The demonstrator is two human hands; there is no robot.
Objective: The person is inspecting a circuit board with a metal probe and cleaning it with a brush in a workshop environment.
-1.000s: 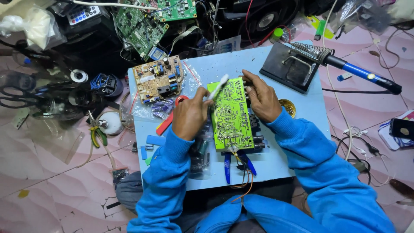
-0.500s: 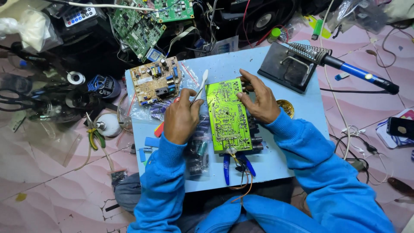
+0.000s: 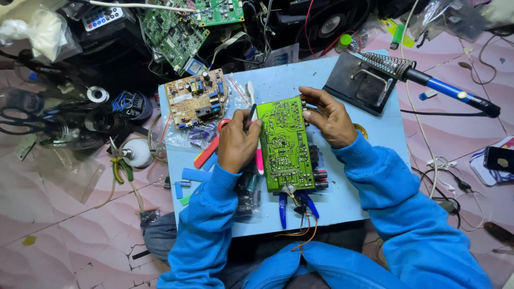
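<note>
While the right hand (image 3: 331, 119) is gripping the green circuit board's (image 3: 285, 145) far right edge, the left hand (image 3: 238, 142) is pinching a white tool (image 3: 252, 104) at its left edge, mid-board on the blue work surface (image 3: 369, 160).

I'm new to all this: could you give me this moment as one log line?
left hand: holds toothbrush at board edge | right hand: grips green circuit board | board: solder side up, on blue work board | soldering iron: in stand

Single head-worn view, looking steeply down from close above.

The camera faces the light-blue counter (image 3: 364, 176), whose whole top fills mid-frame; blue sleeves enter at the near edge, and cluttered pink floor (image 3: 64, 235) surrounds every side.
</note>
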